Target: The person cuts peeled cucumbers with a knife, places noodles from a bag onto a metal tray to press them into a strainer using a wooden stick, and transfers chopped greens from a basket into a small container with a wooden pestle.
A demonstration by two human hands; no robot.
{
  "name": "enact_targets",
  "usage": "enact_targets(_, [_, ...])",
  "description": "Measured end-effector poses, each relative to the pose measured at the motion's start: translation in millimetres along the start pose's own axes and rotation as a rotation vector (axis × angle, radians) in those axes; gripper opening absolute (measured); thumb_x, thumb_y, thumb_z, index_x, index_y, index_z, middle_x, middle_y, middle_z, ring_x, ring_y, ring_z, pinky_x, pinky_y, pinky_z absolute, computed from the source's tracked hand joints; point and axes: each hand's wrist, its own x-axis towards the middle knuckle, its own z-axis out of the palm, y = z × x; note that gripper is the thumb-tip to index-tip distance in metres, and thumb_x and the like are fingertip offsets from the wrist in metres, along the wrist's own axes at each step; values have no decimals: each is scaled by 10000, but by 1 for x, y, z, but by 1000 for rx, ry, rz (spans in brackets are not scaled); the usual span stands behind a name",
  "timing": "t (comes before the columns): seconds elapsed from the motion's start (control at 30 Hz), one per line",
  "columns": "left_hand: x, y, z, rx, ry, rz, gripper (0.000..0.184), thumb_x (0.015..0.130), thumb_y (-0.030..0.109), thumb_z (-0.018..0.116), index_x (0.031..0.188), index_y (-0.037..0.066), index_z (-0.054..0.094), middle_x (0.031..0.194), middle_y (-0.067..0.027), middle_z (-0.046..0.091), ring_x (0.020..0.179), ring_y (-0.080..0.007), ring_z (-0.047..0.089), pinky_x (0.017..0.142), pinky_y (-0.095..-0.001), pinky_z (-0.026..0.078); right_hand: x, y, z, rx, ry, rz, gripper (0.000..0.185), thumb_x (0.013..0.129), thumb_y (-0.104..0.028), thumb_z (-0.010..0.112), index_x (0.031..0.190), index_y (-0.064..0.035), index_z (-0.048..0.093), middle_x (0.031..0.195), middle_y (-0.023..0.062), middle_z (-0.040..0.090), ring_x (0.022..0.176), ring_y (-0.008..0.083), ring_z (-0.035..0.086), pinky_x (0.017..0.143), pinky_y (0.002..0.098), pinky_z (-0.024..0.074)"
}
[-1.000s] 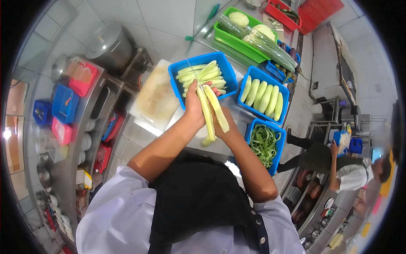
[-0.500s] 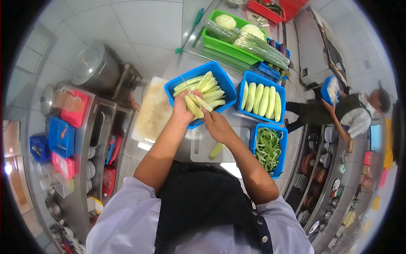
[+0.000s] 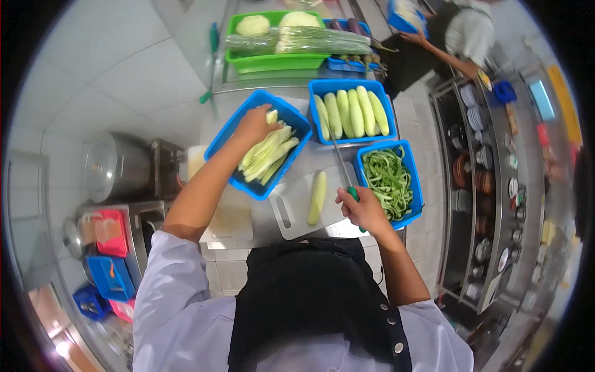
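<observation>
On my steel bench (image 3: 302, 162), the blue plastic bin of pale-green cut strips (image 3: 266, 152) sits at eleven o'clock from my white plastic cutting board (image 3: 297, 193). One peeled pale-green vegetable (image 3: 317, 198) lies on that board. My left hand (image 3: 256, 124) reaches into the bin, fingers curled at the strips; I can't tell its grip. My right hand (image 3: 365, 209), at three o'clock, wraps the green-handled steel knife (image 3: 343, 163), blade towards eleven.

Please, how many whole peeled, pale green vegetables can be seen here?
7 visible: six side by side in the blue container, and one alone on the white cutting board. More may be hidden under the six.
</observation>
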Motion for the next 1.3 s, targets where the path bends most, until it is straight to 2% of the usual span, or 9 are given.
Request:
enact_targets(0.2, [-14,45,4,362,386,270,476,837,259,760,1242,52,620,1063,-167,644,1025,-390,638,849,-478,536,-32,47,-22,278,146,-31,384,1079,-373,465,1041,-30,634,676,50,609,501,105,533,464,260,420])
enact_targets(0.3, [-43,83,30,81,315,341,408,865,273,736,1186,53,617,1088,-162,654,983,-388,652,802,-498,543,-44,67,-31,386,206,3,395,1082,-380,457,1026,-27,628,666,45,596,501,105,536,464,261,433])
enact_targets(0.37, [-77,122,57,18,-137,58,377,879,328,726,1097,42,612,1111,-175,659,935,-398,670,773,-510,553,-46,79,-36,389,229,-9,396,1081,-384,464,1032,-24,620,663,43,591,496,103,528,459,258,431])
enact_targets(0.47, [-111,138,130,185,-118,133,470,871,419,714,1087,20,593,968,-199,678,888,-423,676,771,-503,542,-46,96,-42,283,213,0,374,1044,-383,543,957,-33,643,657,27,600,528,103,559,497,262,432])
enact_targets(0.53, [-117,147,155,233,-272,-215,599,842,434,742,1210,21,514,1020,-234,670,939,-430,680,801,-515,545,-43,92,-47,48,207,30,381,990,-371,622,861,-15,656,638,43,625,578,131,609,559,302,458])
enact_targets(0.87, [-136,121,194,146,-37,-221,549,869,327,686,1283,7,520,1128,-255,644,1045,-427,654,902,-484,524,-28,89,-82,-193,65,-172,387,993,-366,615,910,11,636,643,81,634,604,178,633,605,348,487])
enact_targets(0.97, [-135,106,186,-128,-185,-330,431,934,263,582,1270,-7,562,1126,-215,663,1047,-374,661,896,-458,522,-21,83,-88,-122,7,-158,413,1005,-392,592,928,12,623,673,79,620,615,169,623,616,346,482])
enact_targets(1.07, [-150,110,169,-1272,-228,-567,356,1019,187,472,1301,-21,537,1201,-177,655,1060,-254,640,942,-402,512,-5,96,-88,-187,-15,-244,409,1015,-414,573,940,-15,629,678,49,580,617,153,571,608,332,452])
enact_targets(1.3, [-171,199,105,-1520,100,-378,369,1095,234,398,1398,24,393,1280,-196,618,1087,-317,659,958,-451,541,-8,75,-70,-159,-143,-463,324,961,-339,680,917,-21,643,750,71,652,628,142,533,611,328,442])
